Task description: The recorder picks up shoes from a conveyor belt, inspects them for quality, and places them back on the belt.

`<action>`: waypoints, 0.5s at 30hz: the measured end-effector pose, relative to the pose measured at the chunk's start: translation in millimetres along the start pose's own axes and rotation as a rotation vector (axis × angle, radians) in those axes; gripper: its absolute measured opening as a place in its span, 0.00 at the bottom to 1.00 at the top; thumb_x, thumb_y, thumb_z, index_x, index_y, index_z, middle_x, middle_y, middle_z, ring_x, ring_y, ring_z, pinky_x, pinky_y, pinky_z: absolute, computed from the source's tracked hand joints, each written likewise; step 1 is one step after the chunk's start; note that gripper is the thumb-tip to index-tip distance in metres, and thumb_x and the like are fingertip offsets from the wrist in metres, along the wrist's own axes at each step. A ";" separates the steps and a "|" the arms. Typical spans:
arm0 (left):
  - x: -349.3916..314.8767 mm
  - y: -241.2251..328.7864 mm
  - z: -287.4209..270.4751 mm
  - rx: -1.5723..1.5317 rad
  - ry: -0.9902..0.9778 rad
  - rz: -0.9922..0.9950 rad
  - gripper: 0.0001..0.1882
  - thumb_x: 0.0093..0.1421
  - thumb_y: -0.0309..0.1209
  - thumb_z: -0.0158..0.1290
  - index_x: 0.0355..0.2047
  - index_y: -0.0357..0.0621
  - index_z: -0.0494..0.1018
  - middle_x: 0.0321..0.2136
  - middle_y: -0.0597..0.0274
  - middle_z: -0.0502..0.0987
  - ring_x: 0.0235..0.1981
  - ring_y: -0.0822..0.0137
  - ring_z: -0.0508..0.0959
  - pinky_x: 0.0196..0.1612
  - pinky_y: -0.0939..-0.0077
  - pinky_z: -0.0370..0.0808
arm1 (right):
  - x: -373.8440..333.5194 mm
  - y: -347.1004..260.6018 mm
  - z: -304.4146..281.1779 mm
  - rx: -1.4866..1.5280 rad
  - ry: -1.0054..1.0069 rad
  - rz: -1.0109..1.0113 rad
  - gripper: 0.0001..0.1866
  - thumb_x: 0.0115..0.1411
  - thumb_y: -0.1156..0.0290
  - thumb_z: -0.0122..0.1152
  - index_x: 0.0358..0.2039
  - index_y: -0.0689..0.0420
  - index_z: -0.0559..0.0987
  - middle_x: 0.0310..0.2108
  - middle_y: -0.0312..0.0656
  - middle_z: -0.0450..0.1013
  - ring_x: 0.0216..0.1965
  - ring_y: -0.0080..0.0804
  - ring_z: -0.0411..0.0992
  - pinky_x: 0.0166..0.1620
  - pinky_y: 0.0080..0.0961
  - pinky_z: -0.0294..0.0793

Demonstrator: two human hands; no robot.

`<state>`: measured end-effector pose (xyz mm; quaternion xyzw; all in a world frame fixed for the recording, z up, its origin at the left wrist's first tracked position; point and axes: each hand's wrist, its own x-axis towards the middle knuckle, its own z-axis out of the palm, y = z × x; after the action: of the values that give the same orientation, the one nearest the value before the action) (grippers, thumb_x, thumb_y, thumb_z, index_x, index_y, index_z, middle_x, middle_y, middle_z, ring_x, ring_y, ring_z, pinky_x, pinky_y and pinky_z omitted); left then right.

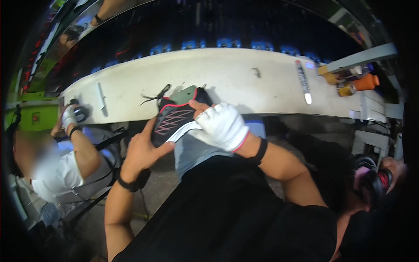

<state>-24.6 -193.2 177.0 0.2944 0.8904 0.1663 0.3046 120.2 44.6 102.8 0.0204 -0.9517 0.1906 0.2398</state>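
Observation:
A black shoe (172,118) with pinkish-red crossing lines, red collar trim and a pale sole edge is held tilted at the near edge of the white table. My bare left hand (143,150) is closed around one end of it, thumb along the sole side. At the other end, my right hand (221,125), in a white glove that leaves the fingertips bare, grips the shoe by the collar. A greenish flat piece (183,96) with a dark hole shows in the shoe's opening. Dark laces (158,94) trail onto the table; the gloved hand hides part of the shoe.
On the white table (235,78) lie a marker (303,83), a pale blade-like tool (101,99) and a small dark bit (256,72). An orange container (365,82) stands right, by a metal bar. Co-workers sit left and right; the right one has a dark shoe (373,185).

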 end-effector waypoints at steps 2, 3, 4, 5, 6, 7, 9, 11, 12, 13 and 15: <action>-7.7 19.2 -19.9 0.166 -0.050 0.014 0.57 0.52 0.59 0.72 0.73 0.33 0.67 0.46 0.32 0.86 0.45 0.34 0.88 0.50 0.48 0.83 | -11.4 0.5 -4.0 0.011 0.025 0.064 0.21 0.54 0.51 0.81 0.29 0.49 0.77 0.54 0.39 0.86 0.31 0.40 0.79 0.36 0.35 0.78; -13.0 29.6 -31.0 0.173 -0.006 0.181 0.56 0.50 0.55 0.73 0.73 0.35 0.68 0.47 0.34 0.86 0.45 0.35 0.88 0.50 0.49 0.84 | -17.4 1.6 -8.4 0.038 0.030 0.123 0.22 0.53 0.52 0.81 0.29 0.50 0.75 0.54 0.40 0.86 0.32 0.40 0.80 0.36 0.35 0.78; -18.9 39.0 -42.7 0.188 0.031 0.312 0.56 0.48 0.52 0.74 0.73 0.38 0.69 0.48 0.36 0.86 0.46 0.36 0.87 0.50 0.50 0.84 | -21.9 2.4 -13.9 0.073 0.044 0.182 0.23 0.53 0.53 0.82 0.28 0.51 0.74 0.54 0.41 0.86 0.33 0.41 0.81 0.36 0.36 0.79; -25.8 47.6 -52.3 0.193 0.080 0.475 0.51 0.44 0.41 0.75 0.71 0.42 0.73 0.52 0.39 0.86 0.49 0.39 0.87 0.52 0.53 0.84 | -25.9 3.0 -21.7 0.119 0.000 0.276 0.23 0.51 0.55 0.85 0.37 0.54 0.80 0.55 0.45 0.86 0.38 0.46 0.84 0.42 0.38 0.83; -28.2 56.2 -56.2 0.125 0.125 0.592 0.45 0.44 0.32 0.74 0.67 0.43 0.76 0.54 0.41 0.85 0.53 0.40 0.85 0.55 0.53 0.83 | -29.6 3.0 -32.1 0.103 -0.042 0.250 0.23 0.51 0.55 0.85 0.37 0.54 0.80 0.55 0.45 0.86 0.38 0.46 0.84 0.42 0.38 0.83; -26.8 65.0 -54.7 0.070 0.140 0.685 0.44 0.45 0.29 0.74 0.66 0.42 0.77 0.56 0.42 0.84 0.53 0.41 0.85 0.55 0.53 0.83 | -32.1 1.7 -44.6 0.114 -0.079 0.366 0.29 0.52 0.53 0.84 0.47 0.55 0.81 0.55 0.45 0.85 0.39 0.48 0.84 0.45 0.40 0.83; -16.5 79.7 -38.4 -0.014 0.197 0.795 0.40 0.43 0.31 0.75 0.61 0.42 0.80 0.59 0.43 0.83 0.55 0.41 0.85 0.57 0.54 0.83 | -29.2 3.2 -68.7 0.104 0.139 0.228 0.48 0.49 0.54 0.87 0.67 0.58 0.75 0.61 0.53 0.81 0.53 0.53 0.84 0.57 0.41 0.83; 11.0 95.7 0.3 -0.295 0.353 0.992 0.36 0.46 0.30 0.78 0.56 0.41 0.78 0.51 0.47 0.83 0.48 0.44 0.84 0.52 0.56 0.82 | -30.7 0.6 -97.6 0.418 0.250 0.093 0.54 0.44 0.54 0.93 0.68 0.58 0.73 0.63 0.58 0.79 0.60 0.55 0.82 0.64 0.43 0.80; 23.7 102.6 21.7 -0.467 0.441 1.045 0.34 0.47 0.30 0.79 0.54 0.41 0.77 0.47 0.48 0.82 0.45 0.45 0.83 0.49 0.57 0.82 | -31.7 -0.3 -109.7 0.570 0.268 0.065 0.55 0.43 0.52 0.94 0.68 0.58 0.73 0.62 0.57 0.79 0.60 0.55 0.82 0.64 0.44 0.80; 36.3 107.5 40.8 -0.438 0.506 1.071 0.34 0.47 0.30 0.80 0.52 0.42 0.76 0.45 0.50 0.81 0.42 0.48 0.81 0.46 0.59 0.80 | -32.7 -0.2 -119.5 0.549 0.306 0.057 0.56 0.42 0.50 0.94 0.68 0.58 0.74 0.62 0.57 0.79 0.60 0.54 0.82 0.63 0.44 0.81; 49.8 111.4 71.8 -0.459 0.645 1.108 0.33 0.45 0.29 0.81 0.47 0.43 0.73 0.39 0.52 0.78 0.38 0.52 0.78 0.41 0.62 0.76 | -32.8 4.2 -130.9 0.468 0.299 0.100 0.54 0.43 0.48 0.94 0.66 0.59 0.76 0.61 0.56 0.80 0.60 0.50 0.82 0.61 0.41 0.83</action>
<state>36.5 -67.7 153.3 0.5706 0.5965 0.5621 -0.0514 207.4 95.6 192.5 -0.0002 -0.8358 0.4177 0.3564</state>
